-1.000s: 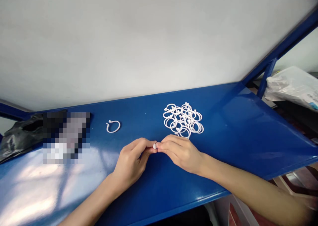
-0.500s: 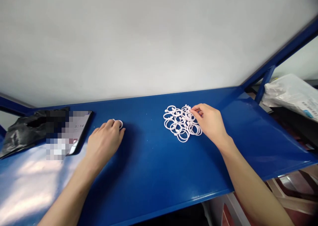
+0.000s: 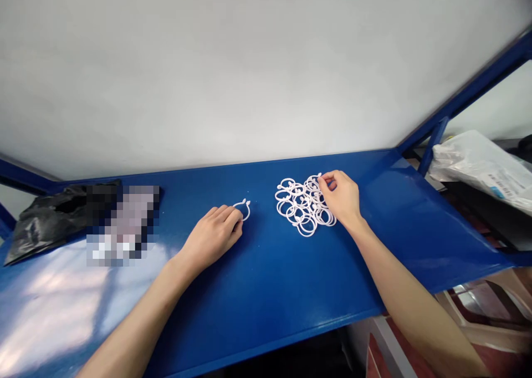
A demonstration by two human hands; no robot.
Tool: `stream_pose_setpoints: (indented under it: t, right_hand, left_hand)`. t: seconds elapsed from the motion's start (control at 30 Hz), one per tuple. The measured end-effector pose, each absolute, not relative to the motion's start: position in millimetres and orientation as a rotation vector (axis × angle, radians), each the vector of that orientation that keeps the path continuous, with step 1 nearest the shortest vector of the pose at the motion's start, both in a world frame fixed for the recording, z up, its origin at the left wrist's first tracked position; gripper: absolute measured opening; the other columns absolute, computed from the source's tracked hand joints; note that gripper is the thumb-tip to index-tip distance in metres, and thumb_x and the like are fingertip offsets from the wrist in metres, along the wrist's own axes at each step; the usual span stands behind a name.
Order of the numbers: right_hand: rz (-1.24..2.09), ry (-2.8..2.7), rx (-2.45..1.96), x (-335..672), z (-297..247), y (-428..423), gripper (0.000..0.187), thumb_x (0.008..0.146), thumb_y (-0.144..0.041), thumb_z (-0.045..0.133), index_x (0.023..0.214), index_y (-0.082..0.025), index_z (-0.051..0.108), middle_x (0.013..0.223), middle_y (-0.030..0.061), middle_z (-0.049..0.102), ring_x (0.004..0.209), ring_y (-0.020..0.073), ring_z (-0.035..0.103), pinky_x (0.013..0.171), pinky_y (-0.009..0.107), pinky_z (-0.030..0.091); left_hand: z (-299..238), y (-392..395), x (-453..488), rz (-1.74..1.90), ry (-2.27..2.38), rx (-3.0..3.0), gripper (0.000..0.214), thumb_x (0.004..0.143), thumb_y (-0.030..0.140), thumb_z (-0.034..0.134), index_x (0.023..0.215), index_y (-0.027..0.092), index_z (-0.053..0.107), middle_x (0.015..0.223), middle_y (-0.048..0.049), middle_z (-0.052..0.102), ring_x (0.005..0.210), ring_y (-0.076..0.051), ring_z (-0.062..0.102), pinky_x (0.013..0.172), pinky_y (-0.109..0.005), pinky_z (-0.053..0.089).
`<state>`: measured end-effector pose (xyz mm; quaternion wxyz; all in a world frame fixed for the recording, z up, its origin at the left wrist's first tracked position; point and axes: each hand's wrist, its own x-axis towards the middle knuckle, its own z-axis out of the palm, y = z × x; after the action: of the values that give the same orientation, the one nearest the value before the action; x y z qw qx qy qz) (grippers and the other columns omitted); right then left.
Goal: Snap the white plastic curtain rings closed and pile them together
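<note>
My left hand (image 3: 214,231) has its fingers closed on a white plastic curtain ring (image 3: 249,210). The ring's open end, tipped with small balls, sticks out past the fingertips; the rest is hidden under the hand. To the right, several overlapping white rings lie in a loose pile (image 3: 296,200), many with ball ends. At the pile's upper right edge, my right hand (image 3: 343,195) pinches one ring (image 3: 319,175) between thumb and index finger.
The blue metal table (image 3: 266,278) meets a pale wall (image 3: 249,73). A black plastic bag (image 3: 45,223) and a blurred-out phone (image 3: 135,217) lie at left. Beyond the right edge stand a clear plastic bag (image 3: 486,167) and a beige stool (image 3: 490,322).
My left hand has moved right towards the pile with its ring, whose ball ends now show. My right hand stays at the pile's upper right edge, barely shifted.
</note>
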<state>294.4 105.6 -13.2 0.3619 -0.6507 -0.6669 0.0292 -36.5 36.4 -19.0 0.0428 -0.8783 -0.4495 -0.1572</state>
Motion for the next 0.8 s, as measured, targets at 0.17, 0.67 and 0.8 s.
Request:
stream_pose_setpoints:
  t: [0.17,0.67,0.8]
  right_hand:
    - [0.317,-1.579,-1.743,298,-18,119,0.022,0.087,-0.04,0.061,0.082,-0.02,0.067,0.082,0.0053,0.073,0.07,0.0191,0.064,0.072,0.033,0.047]
    - [0.268,-1.582,-1.68,299,-15,115,0.028,0.094,-0.041,0.054,0.081,-0.019,0.066,0.086,0.0064,0.074,0.079,0.0209,0.065,0.078,0.035,0.048]
    - [0.08,-1.641,-1.515,287,-5,100,0.021,0.096,-0.033,0.054,0.087,-0.019,0.067,0.093,0.0083,0.071,0.092,0.0224,0.062,0.086,0.037,0.048]
  left_hand:
    - [-18,37,-34,-0.556,-1.397,-2.729,0.022,0.1,0.019,0.043,0.086,0.02,0.061,0.082,-0.0038,0.065,0.075,-0.019,0.057,0.072,-0.033,0.044]
    - [-19,35,-35,-0.45,-1.399,-2.72,0.023,0.102,0.025,0.042,0.092,0.021,0.062,0.089,-0.0051,0.069,0.082,-0.02,0.061,0.074,-0.034,0.043]
    - [-16,31,-32,-0.61,-1.385,-2.658,0.021,0.102,0.026,0.045,0.093,0.021,0.063,0.087,-0.0037,0.071,0.08,-0.019,0.063,0.074,-0.032,0.044]
